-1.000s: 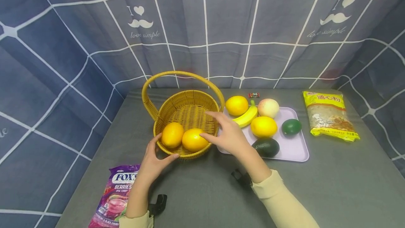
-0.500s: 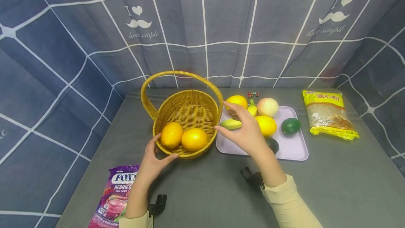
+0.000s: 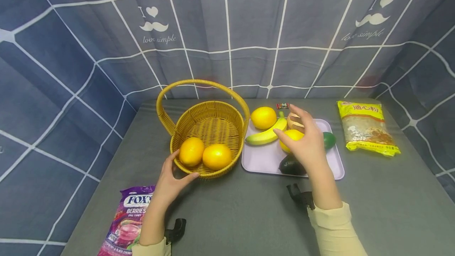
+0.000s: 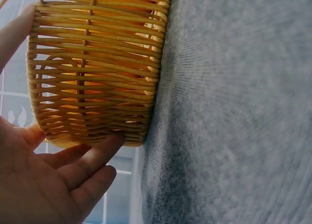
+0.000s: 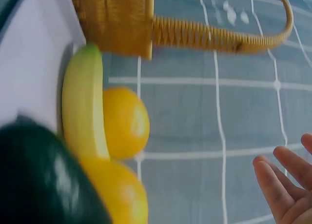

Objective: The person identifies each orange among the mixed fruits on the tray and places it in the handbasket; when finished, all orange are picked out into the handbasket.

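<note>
In the head view the left hand (image 3: 170, 183) touches the near-left rim of the wicker basket (image 3: 236, 160), thumb and fingers spread. Its relaxed fingers lie against the basket's woven wall (image 4: 97, 82) in the left wrist view. Two orange-yellow fruits, one (image 3: 192, 151) left and one (image 3: 217, 156) right, lie in the basket. The right hand (image 3: 307, 141), empty with fingers apart, hovers over the lilac tray (image 3: 259, 165), partly covering the peach (image 3: 294, 121), a yellow fruit (image 3: 289, 137), the dark avocado (image 3: 291, 165) and a green fruit (image 3: 329, 140).
A banana (image 3: 264, 136) lies on the tray's left part, beside another yellow fruit (image 3: 264, 117). Behind the tray is a small wrapped candy (image 3: 282, 106). A yellow food bag (image 3: 367, 127) lies at the right, a purple candy bag (image 3: 124, 224) at the near left.
The right hand has moved rightward from over the basket, across the banana, to above the peach and yellow fruit. The left hand has stayed at the basket.
</note>
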The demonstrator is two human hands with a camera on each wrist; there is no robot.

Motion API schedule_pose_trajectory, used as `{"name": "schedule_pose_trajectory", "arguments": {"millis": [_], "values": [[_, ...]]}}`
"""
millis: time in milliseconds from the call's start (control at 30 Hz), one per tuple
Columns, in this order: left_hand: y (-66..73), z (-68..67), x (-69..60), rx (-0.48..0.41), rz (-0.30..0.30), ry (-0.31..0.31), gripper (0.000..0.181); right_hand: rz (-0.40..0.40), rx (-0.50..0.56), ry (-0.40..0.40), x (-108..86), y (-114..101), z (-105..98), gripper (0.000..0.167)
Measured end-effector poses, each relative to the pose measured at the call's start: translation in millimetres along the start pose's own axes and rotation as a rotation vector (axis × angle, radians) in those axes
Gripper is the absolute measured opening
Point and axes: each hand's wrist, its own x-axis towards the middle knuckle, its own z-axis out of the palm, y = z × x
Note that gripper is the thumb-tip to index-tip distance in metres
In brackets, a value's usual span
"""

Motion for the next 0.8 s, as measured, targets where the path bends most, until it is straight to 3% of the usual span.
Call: {"name": "schedule_pose_trajectory", "arguments": {"millis": [167,333,600,800], "values": [[0.4,-0.4,0.1,-0.009,0.006,0.003,0.098,0.064,-0.003,0.064,1.7,9,-14,0.070],[-0.1,-0.6,0.1,-0.008,0.005,0.002,0.098,0.127,-0.036,0.076,1.1,17,-20,0.071],[-0.7,0.5,0.1,-0.004,0.002,0.001,0.099,0.325,-0.121,-0.036,-3.4,36,-23,0.081],[0.6,0.5,0.0,-0.005,0.009,0.004,0.099,0.382,-0.166,-0.091,-5.4,55,-19,0.087]]}}
